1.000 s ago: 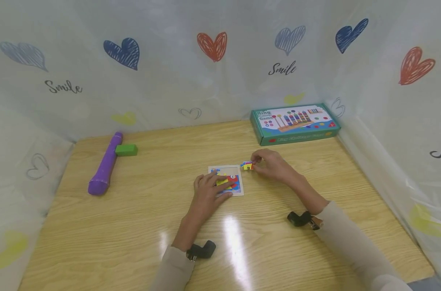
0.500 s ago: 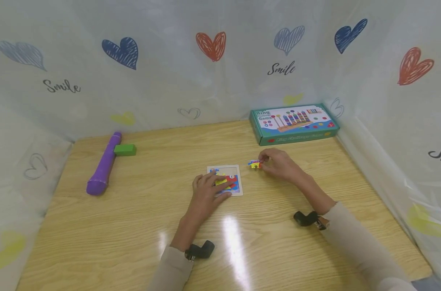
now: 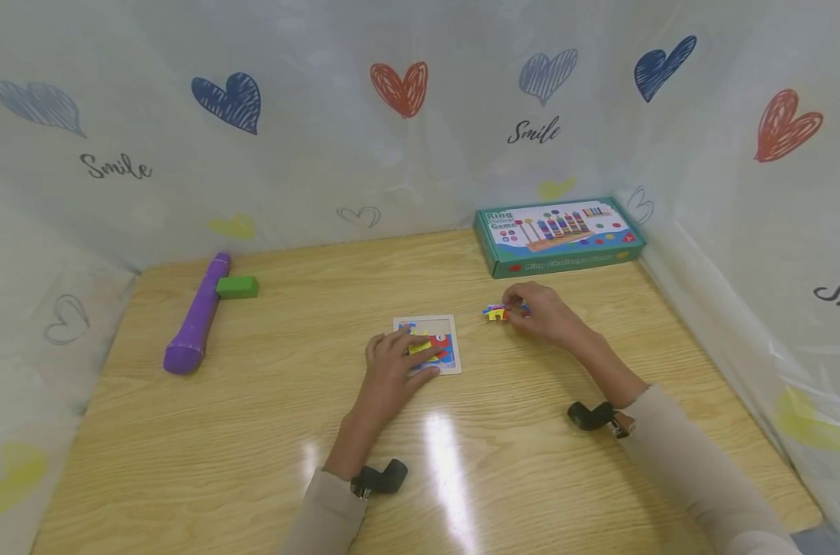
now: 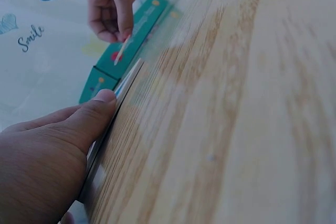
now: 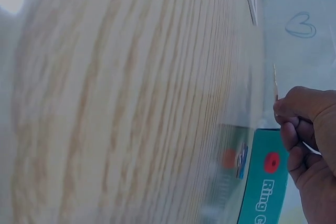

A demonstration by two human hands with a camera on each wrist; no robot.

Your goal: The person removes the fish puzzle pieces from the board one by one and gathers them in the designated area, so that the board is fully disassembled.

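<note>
The left hand (image 3: 391, 366) rests, fingers spread, on a puzzle board (image 3: 456, 347). Right of it, the right hand (image 3: 539, 313) pinches a multicoloured piece (image 3: 495, 314).

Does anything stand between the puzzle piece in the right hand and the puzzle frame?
Nothing visible stands between the puzzle piece in the right hand and the puzzle frame. The left hand covers part of the puzzle frame, but the upper right corner shows uncovered.

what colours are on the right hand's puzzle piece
The puzzle piece shows yellow, red and blue; head view best.
</note>
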